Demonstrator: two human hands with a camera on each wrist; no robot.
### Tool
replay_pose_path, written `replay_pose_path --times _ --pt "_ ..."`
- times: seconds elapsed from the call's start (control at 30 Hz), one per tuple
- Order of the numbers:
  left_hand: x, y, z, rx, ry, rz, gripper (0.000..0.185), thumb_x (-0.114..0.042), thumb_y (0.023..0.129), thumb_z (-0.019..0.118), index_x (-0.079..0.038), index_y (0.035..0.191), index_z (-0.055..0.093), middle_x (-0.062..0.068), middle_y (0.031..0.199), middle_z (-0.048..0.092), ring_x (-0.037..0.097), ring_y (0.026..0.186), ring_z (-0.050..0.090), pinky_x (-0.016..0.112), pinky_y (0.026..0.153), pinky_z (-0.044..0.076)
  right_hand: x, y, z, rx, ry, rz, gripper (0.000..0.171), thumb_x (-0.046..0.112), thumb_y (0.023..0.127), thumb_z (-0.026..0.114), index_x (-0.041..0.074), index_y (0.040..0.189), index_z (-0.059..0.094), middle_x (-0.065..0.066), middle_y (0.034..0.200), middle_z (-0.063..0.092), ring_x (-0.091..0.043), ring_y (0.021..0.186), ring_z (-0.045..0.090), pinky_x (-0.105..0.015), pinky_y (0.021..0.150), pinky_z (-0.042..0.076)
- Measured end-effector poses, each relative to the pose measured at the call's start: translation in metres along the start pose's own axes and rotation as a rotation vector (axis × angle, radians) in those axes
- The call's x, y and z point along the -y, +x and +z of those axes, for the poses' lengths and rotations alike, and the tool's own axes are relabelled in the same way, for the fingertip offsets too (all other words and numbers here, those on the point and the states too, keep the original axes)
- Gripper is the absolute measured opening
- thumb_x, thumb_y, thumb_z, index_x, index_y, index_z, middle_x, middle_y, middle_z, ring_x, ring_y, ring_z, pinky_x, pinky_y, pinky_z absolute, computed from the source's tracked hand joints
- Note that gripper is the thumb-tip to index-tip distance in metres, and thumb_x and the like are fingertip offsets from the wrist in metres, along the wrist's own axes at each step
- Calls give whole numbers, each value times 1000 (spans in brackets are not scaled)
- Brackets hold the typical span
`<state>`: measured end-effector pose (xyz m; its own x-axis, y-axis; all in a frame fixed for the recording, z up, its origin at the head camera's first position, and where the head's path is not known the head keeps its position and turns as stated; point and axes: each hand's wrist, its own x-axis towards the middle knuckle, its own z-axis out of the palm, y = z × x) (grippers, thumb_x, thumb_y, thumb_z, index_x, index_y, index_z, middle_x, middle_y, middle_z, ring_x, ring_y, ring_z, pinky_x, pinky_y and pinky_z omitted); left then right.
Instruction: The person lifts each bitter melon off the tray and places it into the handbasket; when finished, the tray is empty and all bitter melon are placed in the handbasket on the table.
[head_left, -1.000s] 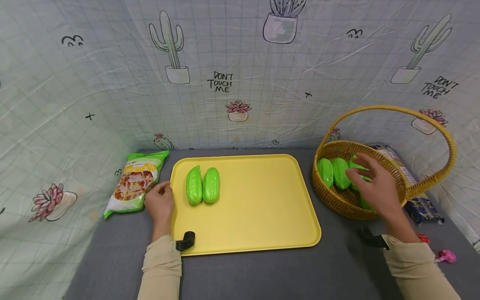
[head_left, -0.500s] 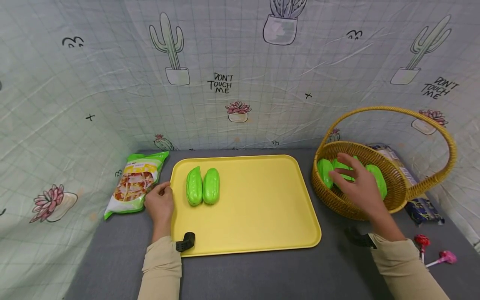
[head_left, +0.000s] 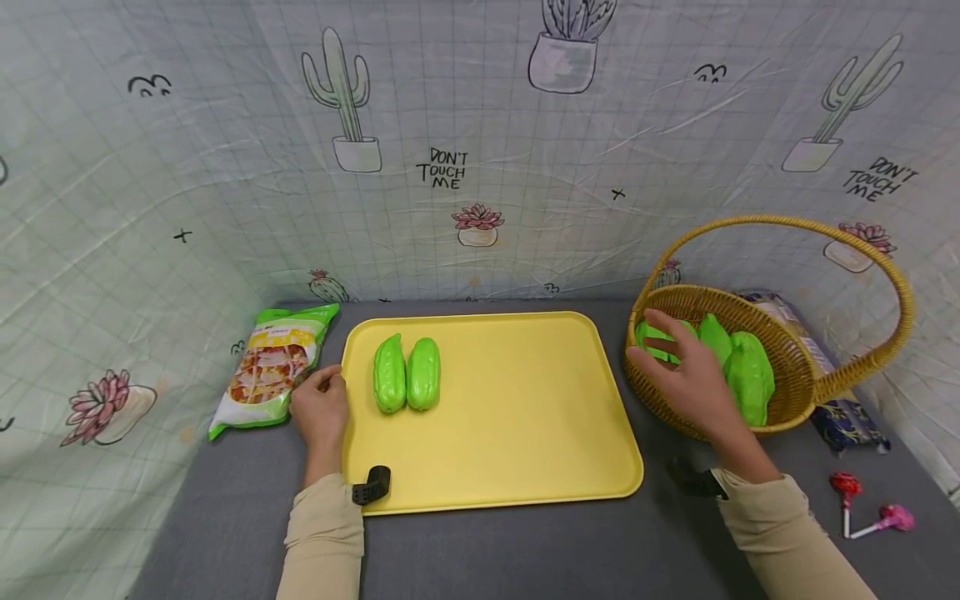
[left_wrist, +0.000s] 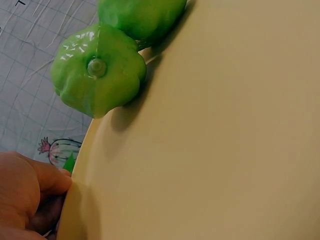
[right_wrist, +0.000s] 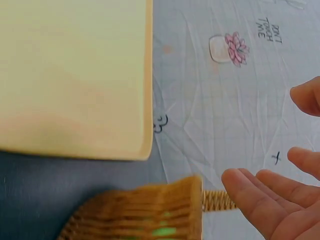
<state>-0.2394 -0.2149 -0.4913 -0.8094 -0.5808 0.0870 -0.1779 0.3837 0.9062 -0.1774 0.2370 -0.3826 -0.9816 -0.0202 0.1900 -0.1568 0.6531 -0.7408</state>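
Observation:
Curled at the left rim of a yellow tray (head_left: 525, 408), my left hand (head_left: 321, 408) pinches its edge; the left wrist view has the thumb and finger (left_wrist: 52, 177) right at that rim. Two glossy green ribbed fruits lie side by side on the tray, a bumpy one (head_left: 389, 375) and a smoother one (head_left: 423, 375). My right hand (head_left: 697, 379) hovers above the left part of a wicker basket (head_left: 797, 400), fingers spread and holding nothing. Several more green fruits (head_left: 750, 375) lie in the basket, some partly hidden by this hand.
A green-and-white snack bag (head_left: 268, 367) lies left of the tray. Behind the basket's right side is a dark blue packet (head_left: 847, 421). Red (head_left: 846, 483) and pink (head_left: 896, 517) lollipops lie at the far right. The basket's tall handle (head_left: 772, 220) arches over it.
My right hand has moved left over the basket, uncovering green fruits at its right side and the lollipops. The left hand, tray and two fruits on it stay put.

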Motion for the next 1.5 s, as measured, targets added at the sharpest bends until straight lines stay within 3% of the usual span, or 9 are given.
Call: replay_pose_path --times 0.07,0.33,0.83,1.5 --pt "0 -1 0 2 0 -2 31 -10 100 52 4 117 74 27 117 72 40 107 67 52 91 52 3 1 4 11 28 -8 67 26 103 61 6 160 32 -24 160 38 -50 135 51 -64 100 49" --pt "1 0 1 2 5 1 30 -10 100 53 3 116 75 26 117 72 39 106 68 50 90 52 10 8 23 67 77 5 68 29 102 62 8 160 33 -19 164 34 -46 142 45 -57 110 43" --pt "1 1 0 2 -13 9 30 -9 100 53 4 116 75 27 117 72 40 106 67 51 90 53 27 19 58 148 171 -39 68 27 101 64 12 160 33 -14 166 32 -43 145 44 -56 111 44" --pt "1 0 1 0 -4 7 30 -10 100 52 4 115 75 27 116 72 40 106 67 51 89 52 44 21 94 263 238 -10 68 35 101 64 18 160 34 -12 167 28 -44 144 45 -54 106 50"
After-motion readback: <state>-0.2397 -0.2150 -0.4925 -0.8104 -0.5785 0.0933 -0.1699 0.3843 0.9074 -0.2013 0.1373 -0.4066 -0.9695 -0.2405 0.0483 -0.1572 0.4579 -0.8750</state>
